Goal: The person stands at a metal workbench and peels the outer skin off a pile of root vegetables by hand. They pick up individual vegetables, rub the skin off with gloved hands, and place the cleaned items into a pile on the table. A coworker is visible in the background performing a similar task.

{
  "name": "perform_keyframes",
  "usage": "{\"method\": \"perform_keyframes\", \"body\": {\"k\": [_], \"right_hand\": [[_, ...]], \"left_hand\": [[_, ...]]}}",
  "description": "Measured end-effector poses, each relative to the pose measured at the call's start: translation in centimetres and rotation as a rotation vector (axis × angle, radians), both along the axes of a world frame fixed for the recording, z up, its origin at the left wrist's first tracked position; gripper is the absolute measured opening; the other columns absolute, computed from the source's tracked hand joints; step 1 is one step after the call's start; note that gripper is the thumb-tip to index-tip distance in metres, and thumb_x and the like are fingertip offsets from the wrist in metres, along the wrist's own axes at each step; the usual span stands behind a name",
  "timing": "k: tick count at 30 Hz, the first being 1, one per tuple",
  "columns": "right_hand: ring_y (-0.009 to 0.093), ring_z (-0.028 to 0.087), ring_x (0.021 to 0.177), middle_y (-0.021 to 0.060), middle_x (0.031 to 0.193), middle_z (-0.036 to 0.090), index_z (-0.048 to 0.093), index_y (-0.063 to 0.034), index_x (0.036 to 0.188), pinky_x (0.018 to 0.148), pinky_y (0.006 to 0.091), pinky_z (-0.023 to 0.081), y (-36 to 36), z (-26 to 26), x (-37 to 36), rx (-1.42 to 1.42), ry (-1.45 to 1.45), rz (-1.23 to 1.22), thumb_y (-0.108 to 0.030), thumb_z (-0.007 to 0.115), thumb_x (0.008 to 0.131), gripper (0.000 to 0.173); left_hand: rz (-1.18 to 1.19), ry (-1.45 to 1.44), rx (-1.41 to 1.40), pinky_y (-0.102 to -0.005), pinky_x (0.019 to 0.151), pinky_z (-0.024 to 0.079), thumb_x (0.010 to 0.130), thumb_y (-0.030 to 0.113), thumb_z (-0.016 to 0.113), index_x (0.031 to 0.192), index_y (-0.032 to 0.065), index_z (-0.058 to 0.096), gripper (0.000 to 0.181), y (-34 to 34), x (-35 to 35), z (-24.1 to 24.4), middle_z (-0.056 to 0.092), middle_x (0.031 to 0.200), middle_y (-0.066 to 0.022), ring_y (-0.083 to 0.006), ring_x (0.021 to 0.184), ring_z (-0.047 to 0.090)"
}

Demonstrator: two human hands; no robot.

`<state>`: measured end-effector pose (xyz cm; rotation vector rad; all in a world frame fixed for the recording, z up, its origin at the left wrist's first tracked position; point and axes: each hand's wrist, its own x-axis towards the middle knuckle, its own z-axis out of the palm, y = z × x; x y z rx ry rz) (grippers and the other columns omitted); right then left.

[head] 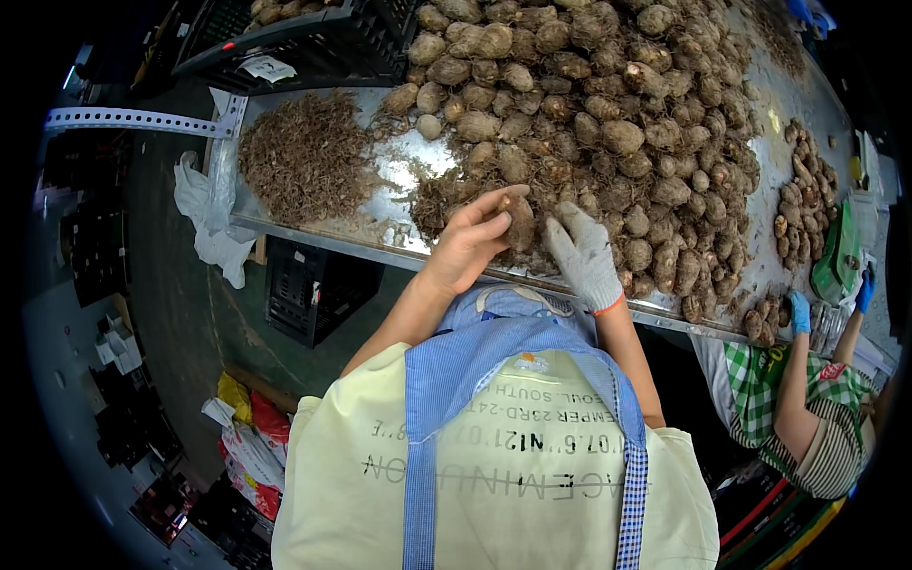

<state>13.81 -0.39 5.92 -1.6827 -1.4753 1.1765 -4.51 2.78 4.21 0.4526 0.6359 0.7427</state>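
Note:
My bare left hand [472,241] grips a brown, hairy taro corm [519,222] between thumb and fingers, just above the table's front edge. Close beside it is my right hand [583,258] in a grey knit glove with an orange cuff. Its fingers point at the near side of the pile; whether they hold anything is hidden. A large heap of taro corms [621,137] with rootlets covers the metal table beyond both hands. Loose root fibres [445,203] lie just left of the held corm.
A mound of root trimmings [306,160] lies on the left of the metal table [328,239]. Behind it stands a black plastic crate [363,46]; another crate [313,288] sits below the table. At right, a blue-gloved co-worker [805,406] stands by smaller taro piles [805,203].

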Motion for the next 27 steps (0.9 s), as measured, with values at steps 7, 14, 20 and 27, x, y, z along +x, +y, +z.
{"method": "perform_keyframes", "body": {"k": [7, 14, 20, 27], "right_hand": [[0.036, 0.062, 0.075, 0.022, 0.082, 0.063, 0.062, 0.0041, 0.094, 0.066, 0.0368, 0.049, 0.3, 0.4, 0.1, 0.022, -0.044, 0.126, -0.023, 0.057, 0.087, 0.029], [0.017, 0.058, 0.075, 0.0139, 0.08, 0.063, 0.059, 0.0056, 0.101, 0.067, 0.0317, 0.047, -0.4, -3.3, 1.6, -0.093, 0.193, -0.192, -0.023, 0.055, 0.091, 0.031], [0.029, 0.06, 0.076, 0.0199, 0.083, 0.061, 0.059, 0.0046, 0.101, 0.07, 0.0352, 0.047, -0.6, -2.8, 1.3, -0.03, 0.077, -0.148, -0.027, 0.053, 0.092, 0.033], [0.033, 0.062, 0.079, 0.0226, 0.087, 0.063, 0.06, 0.0055, 0.101, 0.07, 0.0365, 0.048, -0.9, -3.2, 0.6, -0.086, 0.092, -0.093, -0.027, 0.054, 0.091, 0.034]], "left_hand": [[-0.065, 0.064, 0.103, -0.0358, 0.095, 0.043, 0.091, 0.013, 0.056, 0.135, -0.0005, 0.04, 0.049, -0.4, -0.1, -0.8, 0.054, 0.124, -0.01, -0.0184, 0.115, 0.052], [-0.028, -0.179, 0.017, -0.0438, 0.1, 0.041, 0.09, 0.015, 0.053, 0.138, -0.0031, 0.034, 0.055, 0.0, -0.1, 0.9, 0.051, 0.128, -0.0177, -0.0286, 0.116, 0.052], [0.062, -0.319, -0.129, -0.0514, 0.102, 0.038, 0.091, 0.028, 0.048, 0.137, -0.0031, 0.034, 0.058, 0.2, -0.1, 0.3, 0.051, 0.126, -0.0204, -0.0365, 0.118, 0.048], [0.087, -0.296, -0.17, -0.0502, 0.1, 0.039, 0.095, 0.043, 0.042, 0.134, -0.0012, 0.038, 0.06, 0.4, -0.4, -0.3, 0.054, 0.121, -0.0174, -0.0338, 0.116, 0.05]]}}
